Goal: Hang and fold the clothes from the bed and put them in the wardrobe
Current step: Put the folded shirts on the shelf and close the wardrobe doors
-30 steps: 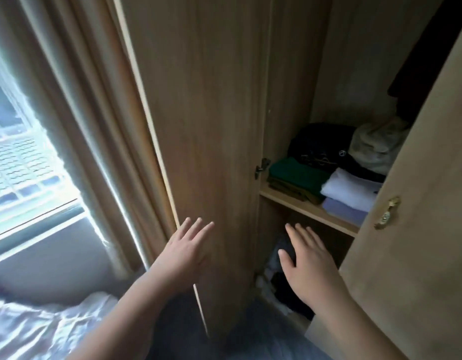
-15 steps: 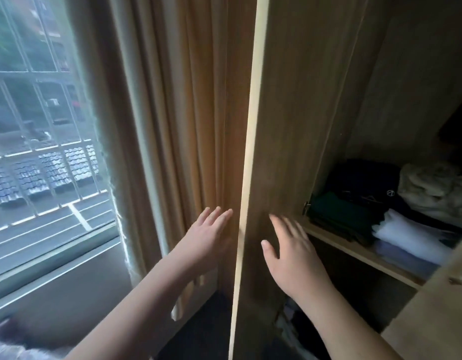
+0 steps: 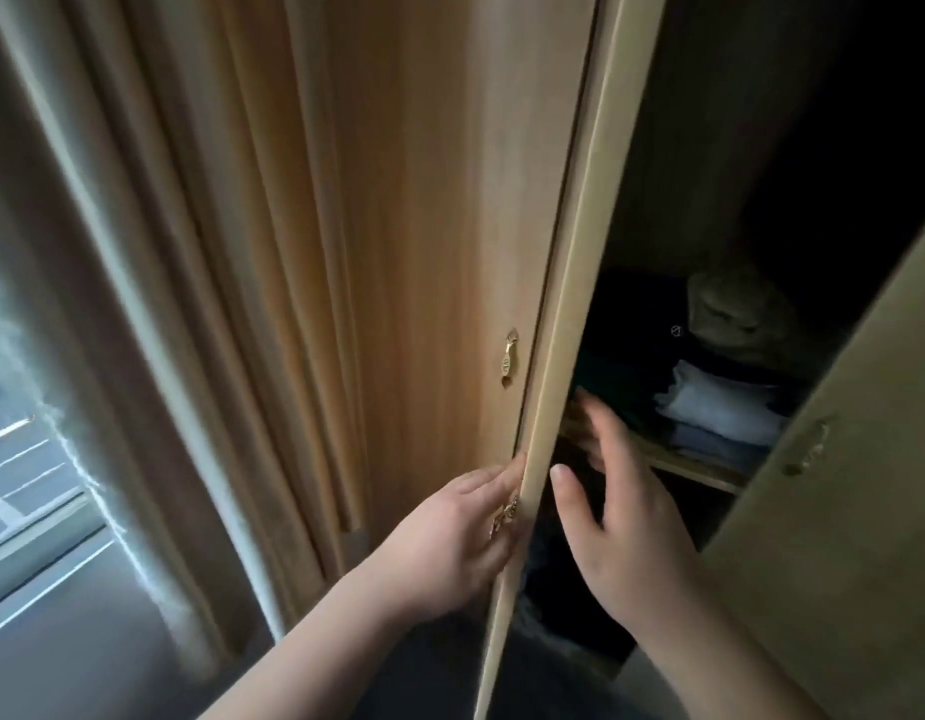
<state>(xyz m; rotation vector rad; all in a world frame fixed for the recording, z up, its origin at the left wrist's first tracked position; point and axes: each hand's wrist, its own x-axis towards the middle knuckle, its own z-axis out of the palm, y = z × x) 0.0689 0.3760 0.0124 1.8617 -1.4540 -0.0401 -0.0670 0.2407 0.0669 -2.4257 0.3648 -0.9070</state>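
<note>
Now wardrobe shelf (image 3: 699, 467) holds folded clothes (image 3: 720, 407); right hand (image 3: 621, 522) fingers (image 3: 600, 428) released, left hand (image 3: 450, 537) on door (image 3: 580, 304), grasp unclear

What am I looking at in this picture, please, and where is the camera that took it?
There is no machine here: a person works with bare hands, and the single camera sits on their head, looking forward and down. The left hand lies against the outer face of a wardrobe door, seen almost edge-on, beside its brass handle. The right hand is open on the inner side of that door, holding nothing. Inside, a shelf carries folded clothes: a pale blue stack and dark garments further back. A second door stands open on the right; a curtain hangs on the left.
</note>
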